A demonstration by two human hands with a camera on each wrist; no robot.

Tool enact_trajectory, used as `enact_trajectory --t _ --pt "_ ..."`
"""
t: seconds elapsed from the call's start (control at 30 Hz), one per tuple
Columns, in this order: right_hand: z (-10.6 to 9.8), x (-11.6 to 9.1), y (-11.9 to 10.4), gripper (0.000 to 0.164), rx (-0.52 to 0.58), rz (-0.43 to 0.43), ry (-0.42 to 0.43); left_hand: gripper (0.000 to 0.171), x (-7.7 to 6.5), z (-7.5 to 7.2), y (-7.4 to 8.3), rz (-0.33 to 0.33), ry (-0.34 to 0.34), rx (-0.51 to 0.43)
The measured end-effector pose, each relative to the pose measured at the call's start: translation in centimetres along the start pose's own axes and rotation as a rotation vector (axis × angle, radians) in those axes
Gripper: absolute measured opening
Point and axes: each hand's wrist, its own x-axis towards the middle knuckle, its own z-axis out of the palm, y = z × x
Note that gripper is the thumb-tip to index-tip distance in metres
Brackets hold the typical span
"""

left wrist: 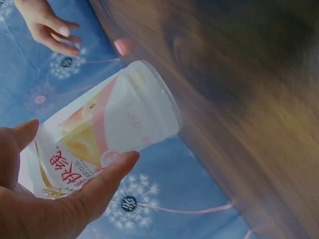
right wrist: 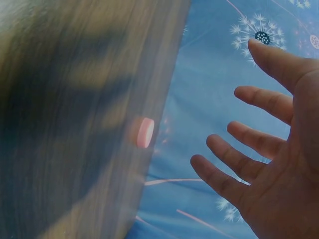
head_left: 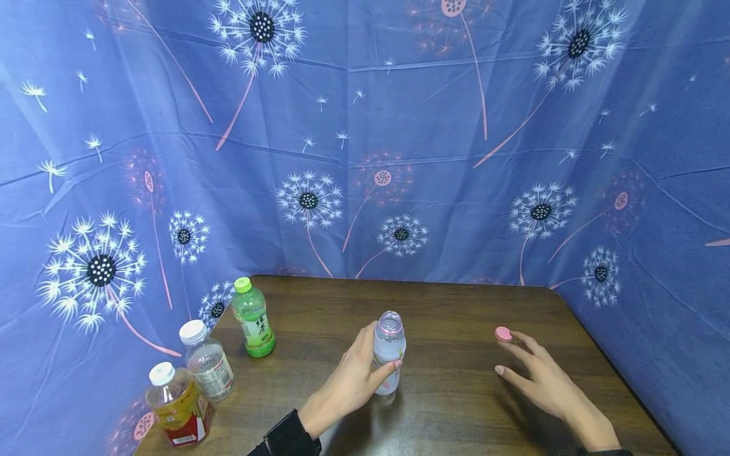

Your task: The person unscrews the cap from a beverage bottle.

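Observation:
A small translucent bottle [head_left: 390, 354] with fruit pictures on its label stands near the middle of the table, its mouth uncapped. My left hand [head_left: 350, 367] grips it from the left, thumb across the front; the left wrist view shows the label [left wrist: 82, 134] between thumb and fingers. To the right a pink bottle cap [head_left: 503, 334] lies on the wood. My right hand [head_left: 538, 380] is close by with fingers spread and nothing in it. In the right wrist view the cap [right wrist: 145, 133] sits apart from the fingertips [right wrist: 199, 162].
At the table's left edge stand three capped bottles: a green tea bottle [head_left: 253, 320], a clear one with a white cap [head_left: 208, 364], and a yellow-and-red labelled one [head_left: 179, 408]. Blue dandelion-print cloth [head_left: 353, 126] hangs behind and beside the brown table [head_left: 456, 405].

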Motion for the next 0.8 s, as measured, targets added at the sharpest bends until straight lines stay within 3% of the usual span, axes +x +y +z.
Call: enact_trajectory --t 0.17,0.5,0.8 --pt "0.1 0.6 -0.3 0.060 -0.007 -0.018 0.000 0.073 -1.4 0.3 0.9 0.015 -0.037 -0.022" --pt "0.3 1.6 -0.6 0.058 -0.018 -0.028 -0.015 0.070 -3.5 1.2 1.6 0.048 -0.047 -0.082" --pt "0.5 2.6 -0.2 0.060 -0.017 0.011 -0.044 0.073 -4.3 2.0 1.3 0.007 -0.121 -0.121"
